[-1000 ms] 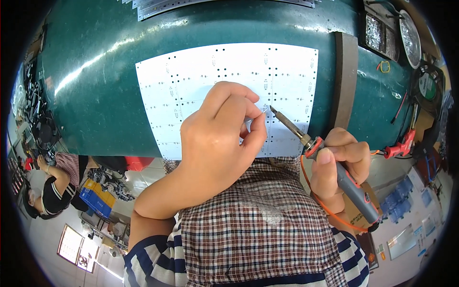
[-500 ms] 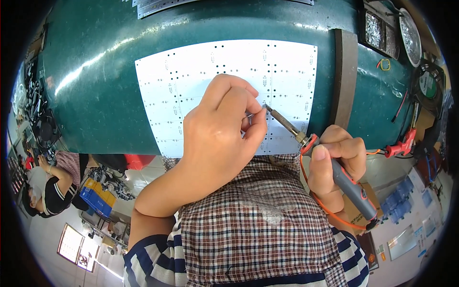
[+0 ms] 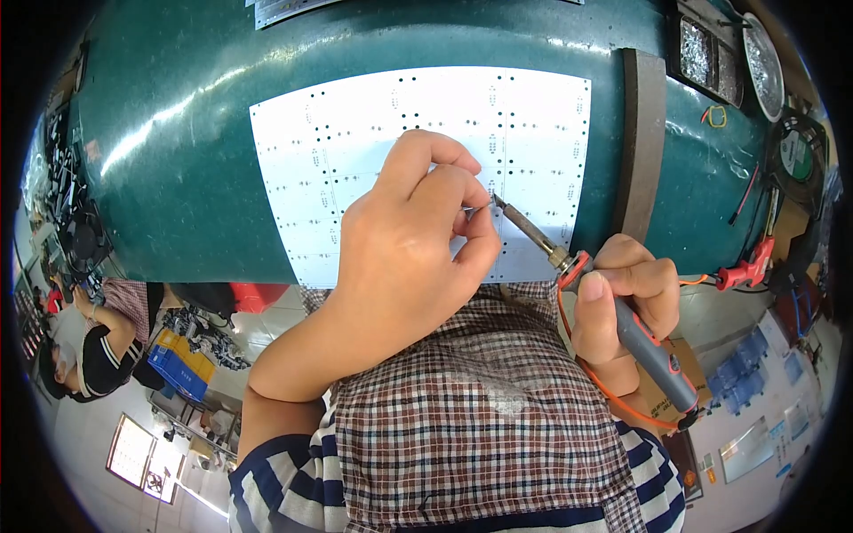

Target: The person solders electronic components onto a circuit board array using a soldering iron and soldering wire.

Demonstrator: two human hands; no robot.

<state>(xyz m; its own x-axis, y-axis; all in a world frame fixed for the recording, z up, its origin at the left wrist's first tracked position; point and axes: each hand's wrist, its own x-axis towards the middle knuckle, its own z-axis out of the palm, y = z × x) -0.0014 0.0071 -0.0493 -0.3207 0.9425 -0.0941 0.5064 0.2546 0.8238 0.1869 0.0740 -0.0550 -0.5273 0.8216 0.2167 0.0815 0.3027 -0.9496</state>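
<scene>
A large white circuit board panel (image 3: 426, 99), marked with small dark pads and holes, lies flat on the green table mat. My right hand (image 3: 626, 298) grips a grey and red soldering iron (image 3: 656, 354) by its handle. The iron's tip points up and left, down at the board right of the middle. Over the board, my left hand (image 3: 413, 226) is closed in a pinch beside the tip. Something thin and dark shows between its fingertips, too small to name. The palm hides the middle of the panel.
A dark bar (image 3: 641, 142) lies right of the board. Beyond it are a metal tray (image 3: 708, 58), a round dish (image 3: 762, 67), a fan (image 3: 797, 162) and a red-handled tool (image 3: 748, 266). The iron's orange cable (image 3: 635, 410) hangs near my lap. Another person (image 3: 102, 342) sits at far left.
My left hand's fingers have shifted slightly beside the tip. The soldering iron stays at nearly the same spot on the board, and the whole view has tilted a little.
</scene>
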